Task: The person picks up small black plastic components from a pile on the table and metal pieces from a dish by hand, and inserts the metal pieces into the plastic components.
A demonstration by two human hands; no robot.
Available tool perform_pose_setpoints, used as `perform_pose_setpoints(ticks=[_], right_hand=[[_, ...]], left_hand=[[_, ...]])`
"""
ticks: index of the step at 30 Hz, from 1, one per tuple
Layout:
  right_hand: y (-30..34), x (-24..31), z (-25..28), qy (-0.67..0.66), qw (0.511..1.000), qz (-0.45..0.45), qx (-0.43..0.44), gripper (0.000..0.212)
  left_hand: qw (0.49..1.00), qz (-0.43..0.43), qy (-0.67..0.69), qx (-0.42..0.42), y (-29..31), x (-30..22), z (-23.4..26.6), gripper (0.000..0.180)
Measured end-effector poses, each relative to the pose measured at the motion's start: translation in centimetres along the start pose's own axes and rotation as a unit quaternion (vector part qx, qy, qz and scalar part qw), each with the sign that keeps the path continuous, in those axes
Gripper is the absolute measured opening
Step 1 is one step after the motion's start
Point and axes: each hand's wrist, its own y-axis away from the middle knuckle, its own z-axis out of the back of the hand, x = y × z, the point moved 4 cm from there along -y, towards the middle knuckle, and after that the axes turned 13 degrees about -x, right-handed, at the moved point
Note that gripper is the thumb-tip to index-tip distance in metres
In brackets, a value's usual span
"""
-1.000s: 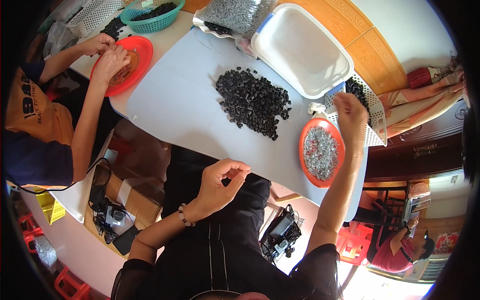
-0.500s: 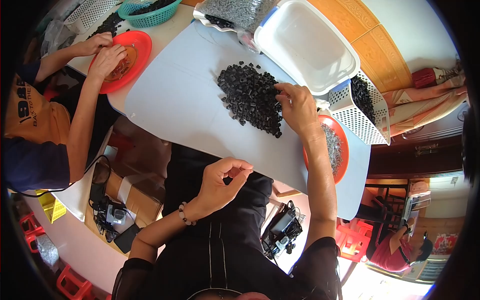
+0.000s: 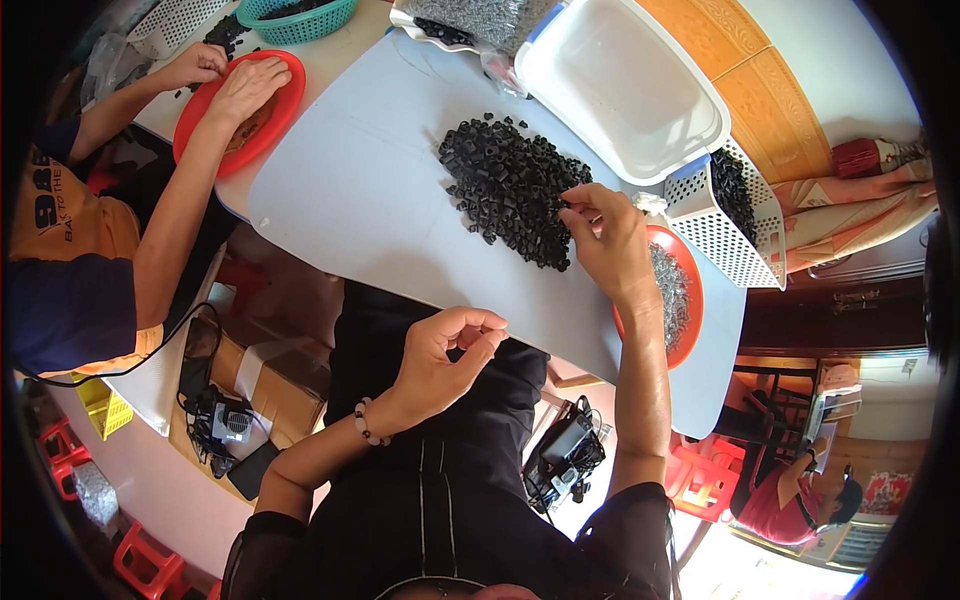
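Note:
A heap of small black plastic parts lies on the pale table in front of me. My right hand is at the heap's right edge, its thumb and forefinger pinched at the black parts. Whatever is between those fingertips is too small to make out. Just off the table's near edge, my left hand is held with thumb and fingertips together. Anything in that pinch is likewise too small to tell. Beside my right wrist stands a red-orange bowl of small clear or silvery pieces, partly covered by my forearm.
A white tub and a white perforated basket of black parts stand at the back right. A bag of grey pieces lies at the far edge. On the left, a co-worker's hands work over a red plate, near a green basket.
My right hand has drawn slightly nearer along the heap's right edge. My left hand keeps its pinch in place. The co-worker's hands have moved apart over the red plate.

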Motion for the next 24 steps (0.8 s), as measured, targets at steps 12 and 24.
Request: perform_pose_setpoints(ticks=[12,24], right_hand=[[8.9,6.7,1.0,-0.156,0.987,0.039,0.021,0.03],[10.5,5.4,2.7,-0.202,0.978,0.032,0.052,0.04]], left_hand=[[0.974,0.17,0.148,0.01,-0.5,-1.7,-0.9,0.026],[0.982,0.142,0.119,0.041,0.2,-0.3,-1.0,0.016]])
